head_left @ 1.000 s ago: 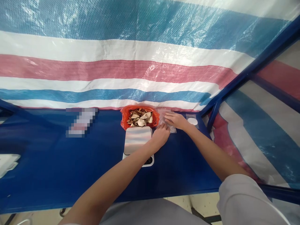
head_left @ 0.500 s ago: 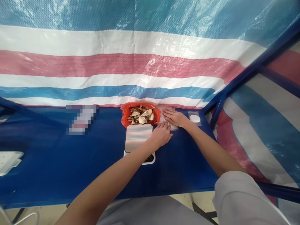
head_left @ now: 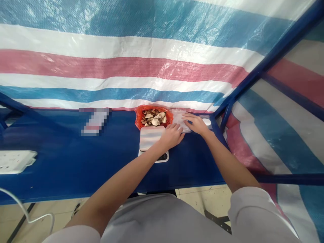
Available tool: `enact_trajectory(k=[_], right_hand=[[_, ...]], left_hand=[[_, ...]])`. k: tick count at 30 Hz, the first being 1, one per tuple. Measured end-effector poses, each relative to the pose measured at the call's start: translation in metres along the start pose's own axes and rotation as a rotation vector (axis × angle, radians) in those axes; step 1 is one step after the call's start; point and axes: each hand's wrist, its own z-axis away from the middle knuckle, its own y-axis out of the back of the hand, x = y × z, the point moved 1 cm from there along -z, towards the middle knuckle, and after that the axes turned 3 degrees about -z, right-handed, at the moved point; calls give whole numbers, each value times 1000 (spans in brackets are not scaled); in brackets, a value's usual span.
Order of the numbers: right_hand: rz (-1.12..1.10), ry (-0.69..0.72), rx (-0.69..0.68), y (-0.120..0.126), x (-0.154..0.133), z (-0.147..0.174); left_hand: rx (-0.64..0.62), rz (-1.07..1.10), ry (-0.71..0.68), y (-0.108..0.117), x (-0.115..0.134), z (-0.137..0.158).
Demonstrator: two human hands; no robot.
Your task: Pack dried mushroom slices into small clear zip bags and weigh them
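Clear plastic zip bags (head_left: 178, 118) lie in a pile beside a red plastic bag (head_left: 138, 118) filled with dried brown and cream slices (head_left: 155, 120), which look like dried mushroom or root. My left hand (head_left: 172, 136) rests its fingertips at the pile's near left edge, fingers extended, the wrist over the right side of a kitchen scale (head_left: 152, 137). From the right, my right hand (head_left: 196, 123) touches the pile with its fingers spread. Nothing visible is gripped in either hand. The scale has a bare metal plate, and my left forearm partly covers its control panel.
A small clear packet with a white round item (head_left: 207, 122) lies right of my right hand. A blurred-out item (head_left: 95, 122) is at the table's back left. A white power strip (head_left: 16, 162) sits at far left. Striped sheeting (head_left: 141, 47) and blue frame bars (head_left: 253, 79) enclose the blue table (head_left: 101, 168).
The camera view has shifted, showing more of the floor. My right hand has slid slightly right, uncovering more of the plastic bags; its fingers are more bent. The left hand stays near the pile's edge.
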Motion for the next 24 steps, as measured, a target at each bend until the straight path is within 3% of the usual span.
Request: enact_trajectory(k=[8,12,18,24], right_hand=[[125,-13,68,-22,-63,37],[252,-77,69,-41,-83,47],[279,-189,-33,-61,-94,49],[211,-208,-62,-73,-89,50]], left_hand=[[283,19,123,51,-51,63],[312,-7,288,62,-92,110],[74,-67,535,52,-137,159],[-133,-141,555,46,-142,168]])
